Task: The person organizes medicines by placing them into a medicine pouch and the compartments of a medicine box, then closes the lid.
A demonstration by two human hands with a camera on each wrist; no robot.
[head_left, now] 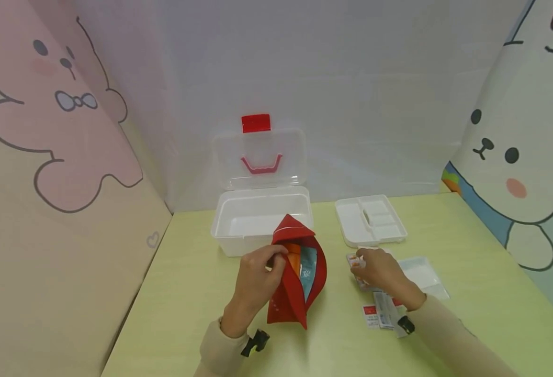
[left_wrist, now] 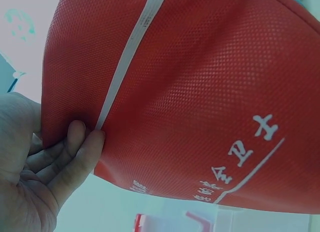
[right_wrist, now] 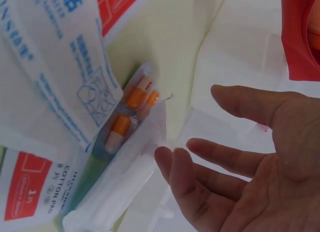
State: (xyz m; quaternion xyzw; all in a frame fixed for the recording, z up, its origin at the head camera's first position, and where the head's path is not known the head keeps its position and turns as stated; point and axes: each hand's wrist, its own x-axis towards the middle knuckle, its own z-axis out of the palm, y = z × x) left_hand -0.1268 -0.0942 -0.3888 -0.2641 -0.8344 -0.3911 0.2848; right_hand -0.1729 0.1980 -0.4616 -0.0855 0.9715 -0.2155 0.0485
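My left hand (head_left: 256, 272) pinches the edge of a red fabric pouch (head_left: 288, 303), whose mouth gapes. Inside it show an orange packet (head_left: 293, 256) and a light blue packet (head_left: 308, 268). White lettering runs along the red pouch (left_wrist: 200, 92) in the left wrist view. My right hand (head_left: 381, 269) hovers over small medical supplies, fingers spread and nothing between them in the right wrist view. Close to its fingertips lie a blister pack of orange-and-white capsules (right_wrist: 119, 132) and a clear-wrapped white item (right_wrist: 120, 179). Beside these are a blue-printed white packet (right_wrist: 50, 67) and a cotton pad packet (right_wrist: 32, 184).
Behind the pouch stands a white plastic box (head_left: 231, 243), its clear lid (head_left: 229, 152) raised against the back wall. A white divided tray (head_left: 351, 222) lies to its right. Nearer, a shallow translucent tray (head_left: 427, 275) sits beside the right hand. Printed side walls border the table.
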